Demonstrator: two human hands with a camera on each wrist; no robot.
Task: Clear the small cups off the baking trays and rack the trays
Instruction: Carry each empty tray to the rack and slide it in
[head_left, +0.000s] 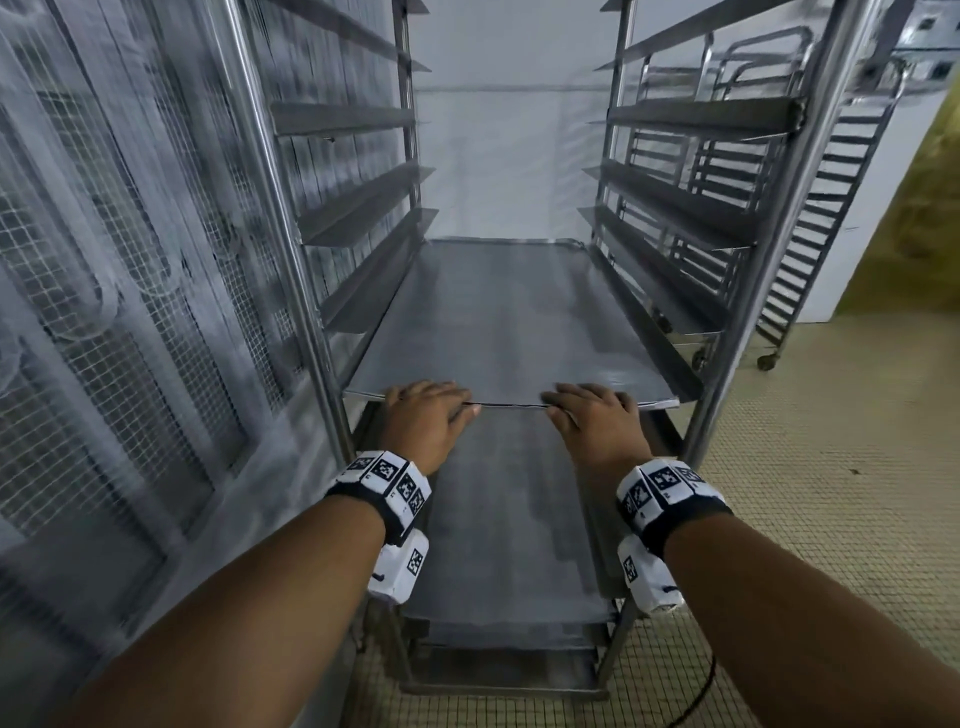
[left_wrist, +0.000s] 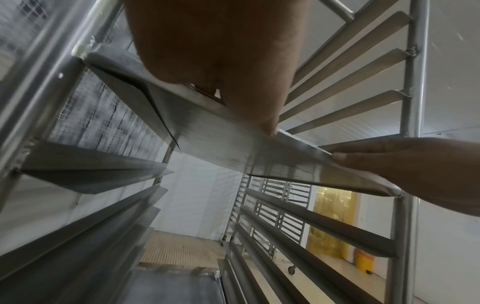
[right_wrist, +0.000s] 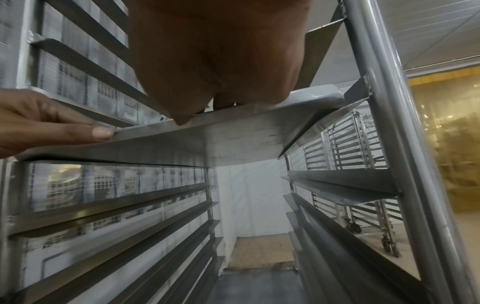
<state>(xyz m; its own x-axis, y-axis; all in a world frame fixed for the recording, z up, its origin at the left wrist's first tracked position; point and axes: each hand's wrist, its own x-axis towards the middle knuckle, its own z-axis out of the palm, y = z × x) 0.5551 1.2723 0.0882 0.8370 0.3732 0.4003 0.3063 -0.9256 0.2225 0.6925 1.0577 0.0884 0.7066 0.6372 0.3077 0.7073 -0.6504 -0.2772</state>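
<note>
Steel rails line both sides of the rack (head_left: 737, 322), with a second rack behind it to the right. One bare baking tray (head_left: 511, 322) sits nearly home on its rails; lower trays (head_left: 509, 525) already rest below. The left hand (head_left: 428, 418) and right hand (head_left: 597, 421) hold its front edge, fingers on top and thumbs beneath. No cups are in view, so clearing looks done for this tray.
</note>
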